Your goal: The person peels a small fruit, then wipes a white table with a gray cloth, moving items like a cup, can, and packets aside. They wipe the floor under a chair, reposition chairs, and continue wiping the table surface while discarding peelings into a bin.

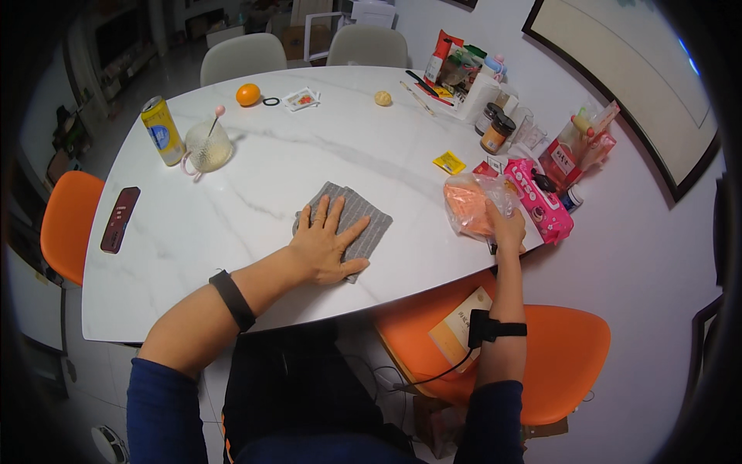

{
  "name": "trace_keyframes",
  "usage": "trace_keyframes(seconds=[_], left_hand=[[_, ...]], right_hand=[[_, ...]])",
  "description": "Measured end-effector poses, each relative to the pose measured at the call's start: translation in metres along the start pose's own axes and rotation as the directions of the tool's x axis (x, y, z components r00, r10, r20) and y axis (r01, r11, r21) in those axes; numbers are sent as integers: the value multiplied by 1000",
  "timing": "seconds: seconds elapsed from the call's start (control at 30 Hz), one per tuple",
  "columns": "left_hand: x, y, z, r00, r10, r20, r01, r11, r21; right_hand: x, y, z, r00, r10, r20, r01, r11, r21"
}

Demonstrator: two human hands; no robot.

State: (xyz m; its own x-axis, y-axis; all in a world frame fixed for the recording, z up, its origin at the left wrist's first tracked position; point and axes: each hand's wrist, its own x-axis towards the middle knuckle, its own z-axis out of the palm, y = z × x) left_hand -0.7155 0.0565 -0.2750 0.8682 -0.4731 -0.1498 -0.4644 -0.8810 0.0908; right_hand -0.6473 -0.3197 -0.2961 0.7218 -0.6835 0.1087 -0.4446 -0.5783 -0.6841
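My left hand (327, 246) presses flat on a folded grey striped cloth (373, 223) in the middle of the white marble-patterned table (243, 243). Its fingers are spread and partly cover the cloth. At the table's right edge, my right hand (509, 229) grips the near side of a clear plastic bag (466, 206) with something orange inside. Some of its fingertips are hidden. Right beside that hand lies a pink wipes pack (539, 203), and a small yellow packet (449, 163) is just beyond the bag.
A yellow can (163, 132) and a textured glass mug (210, 148) with a pink-tipped stirrer stand at left, near a dark red box (120, 220). An orange fruit (248, 94) sits farther back. Jars (497, 132) crowd the right wall. An orange chair (556, 354) holds a book (464, 327).
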Motion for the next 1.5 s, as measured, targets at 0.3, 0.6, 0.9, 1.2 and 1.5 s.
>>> trace_keyframes(seconds=[0.3, 0.6, 0.9, 1.2, 1.5], left_hand=[[-74, -18, 2, 997, 70, 38, -70, 998, -1], [-131, -80, -17, 945, -277, 176, 280, 960, 7], [-124, -83, -13, 946, -281, 163, 284, 959, 5], [-125, -83, -11, 962, -248, 116, 250, 968, 0], [-122, -83, -14, 958, -247, 147, 254, 967, -33]], right_hand=[[41, 6, 39, 989, -122, 88, 100, 971, 217], [62, -3, 43, 985, -109, 132, 95, 989, 112], [27, -33, 27, 902, -416, -117, 425, 903, 63], [28, -75, 5, 811, -569, -136, 559, 822, -106], [135, -153, 45, 847, -511, -148, 482, 855, -193]])
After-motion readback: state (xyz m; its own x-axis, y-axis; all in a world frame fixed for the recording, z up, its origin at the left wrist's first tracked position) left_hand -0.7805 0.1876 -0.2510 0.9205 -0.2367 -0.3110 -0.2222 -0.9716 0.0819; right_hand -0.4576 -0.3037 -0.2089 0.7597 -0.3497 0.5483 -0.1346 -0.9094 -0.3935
